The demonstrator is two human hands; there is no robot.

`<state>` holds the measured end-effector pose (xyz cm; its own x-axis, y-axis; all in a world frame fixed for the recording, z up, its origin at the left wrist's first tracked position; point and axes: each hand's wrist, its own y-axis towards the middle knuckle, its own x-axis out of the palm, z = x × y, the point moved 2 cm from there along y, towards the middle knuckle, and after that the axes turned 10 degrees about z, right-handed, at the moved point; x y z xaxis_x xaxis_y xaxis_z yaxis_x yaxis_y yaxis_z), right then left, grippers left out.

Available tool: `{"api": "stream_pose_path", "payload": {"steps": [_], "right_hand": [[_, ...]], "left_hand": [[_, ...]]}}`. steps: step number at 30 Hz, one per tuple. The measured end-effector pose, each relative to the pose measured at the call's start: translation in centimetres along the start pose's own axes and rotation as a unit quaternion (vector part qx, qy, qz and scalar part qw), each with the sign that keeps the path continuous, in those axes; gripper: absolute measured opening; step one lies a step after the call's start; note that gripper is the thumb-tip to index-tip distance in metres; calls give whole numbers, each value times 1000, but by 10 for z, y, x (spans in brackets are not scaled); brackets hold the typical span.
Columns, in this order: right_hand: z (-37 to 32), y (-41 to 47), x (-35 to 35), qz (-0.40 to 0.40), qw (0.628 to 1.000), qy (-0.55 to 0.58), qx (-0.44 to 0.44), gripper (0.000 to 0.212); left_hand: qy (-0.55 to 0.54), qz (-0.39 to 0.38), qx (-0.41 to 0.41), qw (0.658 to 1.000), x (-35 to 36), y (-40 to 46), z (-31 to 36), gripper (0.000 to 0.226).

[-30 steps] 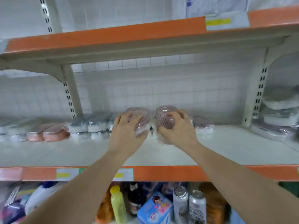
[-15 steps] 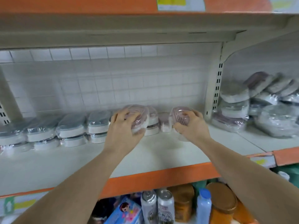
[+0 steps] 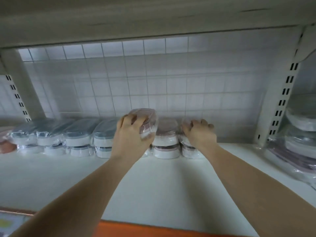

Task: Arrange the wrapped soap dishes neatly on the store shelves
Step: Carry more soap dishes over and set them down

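Plastic-wrapped pink soap dish (image 3: 146, 121) clutched in left hand (image 3: 131, 136), fingers curled over lid, thumb pressed under front edge near white base. Held tilted and raised, above the level of the stacked row; probably about to go down on the row below the hand, though the spot under the palm is hidden. Wrap crinkled and shiny at thumb, likely slippery, hence the full wrap-around grip.

Right hand (image 3: 199, 132) clamped on top dish of end stack (image 3: 189, 144), fingers bent over far side of lid, knuckles up. Looks like pressing or seating it square on the dish beneath; can't tell whether lifting or steadying.

Between the two hands: pink two-high stack (image 3: 165, 142), untouched, standing straight on white shelf (image 3: 153, 185). Left of left hand: row of grey-lidded stacks (image 3: 75, 139), two high, packed side by side against tiled back wall (image 3: 153, 82), plus orange dish (image 3: 6, 146) at far left edge. Well right of right hand, past slotted upright (image 3: 280, 106): loose heap of larger wrapped dishes (image 3: 301, 137), messy, not yet sorted.

Row kept tight at back, fronts aligned, colours grouped, so neat arrangement mostly there. Risk: tilted dish nudging middle stack on descent.
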<state>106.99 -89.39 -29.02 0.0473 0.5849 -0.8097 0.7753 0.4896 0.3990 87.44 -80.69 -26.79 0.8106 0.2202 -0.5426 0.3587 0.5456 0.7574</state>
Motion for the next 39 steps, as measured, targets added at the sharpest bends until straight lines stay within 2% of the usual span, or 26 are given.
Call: {"api": "stream_pose_path", "payload": {"steps": [2, 4, 5, 6, 9, 11, 13, 15, 19, 22, 24, 28, 32, 35, 37, 39], "right_hand": [[1, 4, 4, -8, 1000, -10, -22, 52], [4, 3, 6, -36, 998, -43, -33, 75], [5, 2, 6, -26, 996, -67, -47, 88], [7, 1, 5, -2, 995, -83, -58, 89], [9, -9, -8, 82, 990, -80, -76, 58], [12, -16, -18, 91, 993, -36, -61, 69], [13, -19, -22, 88, 994, -17, -58, 85], [12, -22, -17, 104, 992, -27, -62, 78], [3, -26, -9, 117, 991, -25, -60, 58], [-6, -25, -8, 150, 986, 2, -71, 53], [-13, -25, -8, 127, 990, -11, -64, 47], [-29, -32, -11, 127, 990, -8, -65, 70], [-32, -38, -14, 85, 995, -12, -40, 41], [-35, -47, -26, 80, 996, 0, -37, 38], [-35, -54, -37, 70, 997, -11, -23, 39], [-31, -60, -49, 66, 997, -27, -7, 42]], "left_hand": [[4, -3, -13, 1000, 5, 0, 2, 53], [9, -6, -18, 1000, 9, 0, 4, 53], [11, -6, -18, 1000, 12, -1, 4, 53], [11, -7, -17, 1000, 14, -3, 5, 53], [3, -6, -7, 1000, 19, -4, 9, 51], [12, -4, 11, 1000, 20, 1, 10, 50], [22, 33, 20, 999, 19, 14, 3, 45], [31, 54, 1, 998, 19, 28, -10, 44], [108, -73, -30, 991, 28, 29, -29, 64], [124, -85, 2, 989, 30, 27, -37, 64], [116, -87, 15, 989, 33, 31, -45, 65], [96, -100, 32, 990, 35, 37, -53, 67], [85, -97, 53, 990, 40, 41, -55, 89], [126, -151, 41, 979, 34, 42, -53, 80], [173, -132, 91, 972, 30, 40, -41, 76], [147, -91, 169, 970, 28, 34, -15, 73]]}}
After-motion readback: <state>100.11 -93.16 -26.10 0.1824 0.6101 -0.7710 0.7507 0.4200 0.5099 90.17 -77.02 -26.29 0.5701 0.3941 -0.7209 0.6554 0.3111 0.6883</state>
